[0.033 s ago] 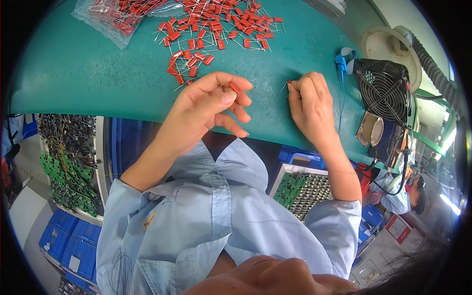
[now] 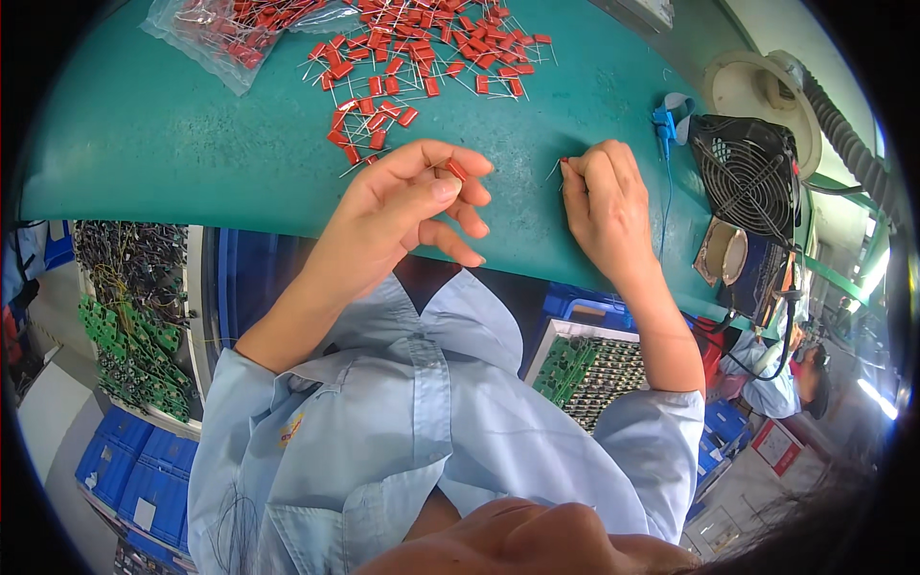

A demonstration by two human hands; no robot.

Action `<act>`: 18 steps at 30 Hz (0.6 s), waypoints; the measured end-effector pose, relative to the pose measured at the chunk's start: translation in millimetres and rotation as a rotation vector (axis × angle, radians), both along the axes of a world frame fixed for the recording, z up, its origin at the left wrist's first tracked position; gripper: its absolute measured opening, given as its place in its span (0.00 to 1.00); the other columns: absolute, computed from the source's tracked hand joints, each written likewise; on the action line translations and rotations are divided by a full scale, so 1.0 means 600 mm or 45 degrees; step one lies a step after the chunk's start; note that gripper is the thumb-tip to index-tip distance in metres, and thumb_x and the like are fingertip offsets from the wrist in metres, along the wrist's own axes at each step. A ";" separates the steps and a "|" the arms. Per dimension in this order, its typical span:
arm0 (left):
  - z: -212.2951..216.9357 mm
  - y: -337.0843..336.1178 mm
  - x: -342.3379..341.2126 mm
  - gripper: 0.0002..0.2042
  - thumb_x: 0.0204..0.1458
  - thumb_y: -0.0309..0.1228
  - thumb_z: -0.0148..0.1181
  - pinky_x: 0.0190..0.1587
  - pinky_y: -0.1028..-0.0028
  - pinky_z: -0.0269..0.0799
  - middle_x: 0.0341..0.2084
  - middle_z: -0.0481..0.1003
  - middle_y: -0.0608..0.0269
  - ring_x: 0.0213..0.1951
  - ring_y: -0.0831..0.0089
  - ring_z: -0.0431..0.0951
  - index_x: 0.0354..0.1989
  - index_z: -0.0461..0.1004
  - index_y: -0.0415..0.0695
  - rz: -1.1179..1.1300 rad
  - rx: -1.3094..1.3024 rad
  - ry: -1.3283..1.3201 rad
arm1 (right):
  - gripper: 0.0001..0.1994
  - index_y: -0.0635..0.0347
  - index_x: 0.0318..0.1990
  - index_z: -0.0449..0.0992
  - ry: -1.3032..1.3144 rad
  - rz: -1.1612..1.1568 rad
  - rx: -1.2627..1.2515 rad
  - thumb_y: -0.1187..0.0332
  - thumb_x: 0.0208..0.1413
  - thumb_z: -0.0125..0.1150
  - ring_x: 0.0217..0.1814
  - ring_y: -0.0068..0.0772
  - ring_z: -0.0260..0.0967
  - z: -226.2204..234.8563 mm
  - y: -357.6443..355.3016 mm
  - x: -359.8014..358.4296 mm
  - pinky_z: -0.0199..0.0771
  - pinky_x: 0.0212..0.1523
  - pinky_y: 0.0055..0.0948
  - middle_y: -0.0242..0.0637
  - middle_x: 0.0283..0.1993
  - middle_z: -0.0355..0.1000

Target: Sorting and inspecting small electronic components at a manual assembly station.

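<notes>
Between the thumb and fingers of my left hand (image 2: 402, 201) is a red film capacitor (image 2: 456, 170), its thin lead pointing left. The other fingers of that hand are loosely spread. My right hand (image 2: 609, 196), apart from the left, pinches a second red capacitor (image 2: 564, 161). Most of that one is hidden by the fingertips, and its wire leads stick out to the lower left. Beyond the left hand, several loose red capacitors (image 2: 378, 140) lie close by, with a larger heap (image 2: 422, 48) of them farther off on the green mat (image 2: 192, 153).
A clear plastic bag (image 2: 235, 48) of capacitors lies at the far left. On the right stand a black fan (image 2: 746, 177), a blue clip with a cord (image 2: 664, 125) and a roll of tape (image 2: 721, 252). Trays of green circuit boards (image 2: 134, 355) flank my lap below the table edge.
</notes>
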State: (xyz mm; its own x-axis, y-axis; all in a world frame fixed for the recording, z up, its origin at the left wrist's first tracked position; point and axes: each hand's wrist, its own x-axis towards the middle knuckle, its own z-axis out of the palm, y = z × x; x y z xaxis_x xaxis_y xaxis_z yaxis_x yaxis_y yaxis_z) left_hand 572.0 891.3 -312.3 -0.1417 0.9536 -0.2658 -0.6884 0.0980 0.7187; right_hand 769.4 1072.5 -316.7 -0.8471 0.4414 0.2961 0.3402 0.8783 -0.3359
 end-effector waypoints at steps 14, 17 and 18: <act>0.022 0.014 -0.015 0.16 0.68 0.30 0.55 0.44 0.66 0.85 0.47 0.76 0.53 0.44 0.68 0.80 0.60 0.73 0.36 -0.074 -0.058 0.012 | 0.04 0.61 0.39 0.78 0.137 -0.351 -1.189 0.72 0.68 0.62 0.33 0.18 0.67 0.075 0.033 -0.007 0.67 0.36 0.19 0.32 0.35 0.76; 0.047 0.070 -0.048 0.18 0.68 0.31 0.54 0.42 0.68 0.85 0.48 0.76 0.55 0.43 0.70 0.80 0.62 0.71 0.37 -0.116 -0.030 0.086 | 0.04 0.62 0.40 0.78 0.203 -0.289 -1.572 0.72 0.68 0.62 0.33 0.20 0.68 0.077 0.071 0.000 0.68 0.36 0.19 0.35 0.35 0.77; 0.055 0.091 -0.059 0.18 0.68 0.32 0.53 0.42 0.69 0.85 0.48 0.76 0.56 0.42 0.71 0.80 0.63 0.71 0.37 -0.131 -0.020 0.113 | 0.04 0.62 0.40 0.78 0.226 -0.265 -1.699 0.72 0.68 0.61 0.33 0.21 0.69 0.079 0.079 -0.001 0.69 0.36 0.19 0.36 0.35 0.77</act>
